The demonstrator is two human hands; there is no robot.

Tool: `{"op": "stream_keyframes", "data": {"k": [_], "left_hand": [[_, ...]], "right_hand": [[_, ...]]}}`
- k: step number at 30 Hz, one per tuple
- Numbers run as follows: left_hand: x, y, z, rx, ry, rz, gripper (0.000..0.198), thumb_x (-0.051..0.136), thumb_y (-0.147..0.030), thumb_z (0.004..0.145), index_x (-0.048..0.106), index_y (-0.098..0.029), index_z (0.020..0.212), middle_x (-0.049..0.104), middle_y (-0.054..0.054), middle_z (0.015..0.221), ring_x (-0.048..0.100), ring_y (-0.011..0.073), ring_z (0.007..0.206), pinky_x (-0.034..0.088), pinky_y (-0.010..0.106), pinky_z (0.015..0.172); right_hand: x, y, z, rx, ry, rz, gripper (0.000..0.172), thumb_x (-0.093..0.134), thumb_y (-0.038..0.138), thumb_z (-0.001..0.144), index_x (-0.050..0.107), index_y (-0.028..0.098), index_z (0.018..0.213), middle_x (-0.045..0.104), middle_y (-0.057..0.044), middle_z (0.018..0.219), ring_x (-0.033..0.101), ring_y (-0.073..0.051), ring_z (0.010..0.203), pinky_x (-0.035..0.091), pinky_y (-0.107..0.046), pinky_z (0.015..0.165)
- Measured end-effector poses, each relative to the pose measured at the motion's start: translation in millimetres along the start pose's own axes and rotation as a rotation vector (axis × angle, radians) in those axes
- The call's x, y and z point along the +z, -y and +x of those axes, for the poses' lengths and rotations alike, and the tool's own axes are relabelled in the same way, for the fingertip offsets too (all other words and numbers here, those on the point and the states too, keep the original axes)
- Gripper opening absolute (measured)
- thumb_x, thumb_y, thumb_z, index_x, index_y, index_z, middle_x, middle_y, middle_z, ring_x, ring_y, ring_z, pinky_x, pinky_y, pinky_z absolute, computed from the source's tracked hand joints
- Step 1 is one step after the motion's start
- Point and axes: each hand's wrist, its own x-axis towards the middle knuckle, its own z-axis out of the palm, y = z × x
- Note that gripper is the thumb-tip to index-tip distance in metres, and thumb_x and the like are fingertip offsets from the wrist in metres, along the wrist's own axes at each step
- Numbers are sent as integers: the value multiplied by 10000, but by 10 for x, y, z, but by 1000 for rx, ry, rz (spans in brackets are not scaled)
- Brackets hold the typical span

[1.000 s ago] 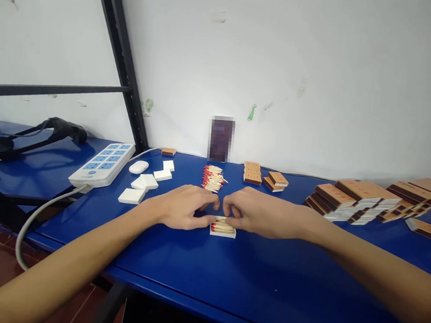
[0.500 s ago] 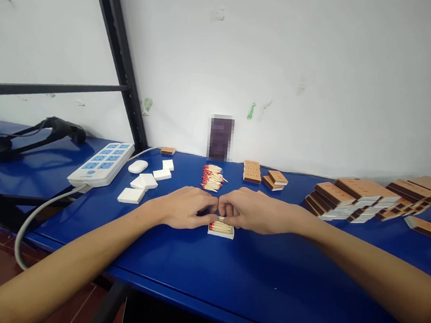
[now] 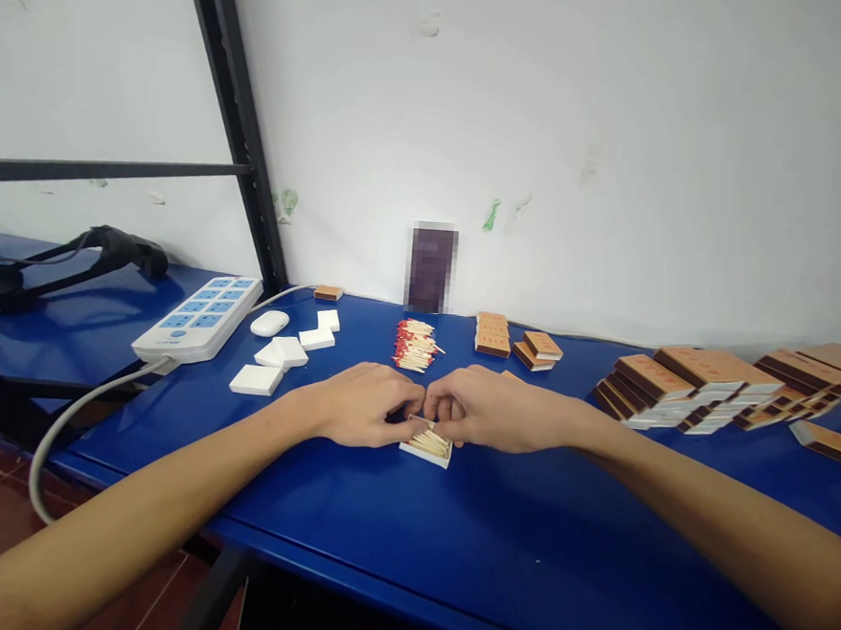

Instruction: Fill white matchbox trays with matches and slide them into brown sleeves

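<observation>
A white matchbox tray (image 3: pixel 426 457) lies on the blue table, slightly turned, with a layer of matches (image 3: pixel 429 440) in it. My left hand (image 3: pixel 371 406) is closed at the tray's left side, its thumb on the left end and its fingers curled behind. From the right, my right hand (image 3: pixel 482 410) grips the other end, thumb over the matches and fingers bent round the far edge. The two hands almost touch above the tray, and they hide its back part. Just beyond them is a loose pile of red-tipped matches (image 3: pixel 415 346).
Several white trays (image 3: pixel 256 379) lie at left beside a white earbud case (image 3: pixel 269 324) and a power strip (image 3: pixel 196 320). Matchboxes (image 3: pixel 492 334) sit behind my right hand; larger stacks of matchboxes (image 3: pixel 653 377) stand at right. A pixelated dark object (image 3: pixel 430 270) leans on the wall.
The tray has turned a little and shifted slightly left between my hands. My thumbs have moved over the matches, and their red heads are now mostly covered.
</observation>
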Motion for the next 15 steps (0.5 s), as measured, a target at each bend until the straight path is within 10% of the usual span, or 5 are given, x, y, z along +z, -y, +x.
{"op": "stream_keyframes", "data": {"k": [15], "left_hand": [[-37,28,-13,20,32,-21,151,449,-242,898,526,-187,780,595,-24,709,509,125,631,365,265,653]], "right_hand": [[-25,25,-3,9,40,33,161,514,194,764,657,176,835,687,1,708,575,-111,584,389,-223,527]]}}
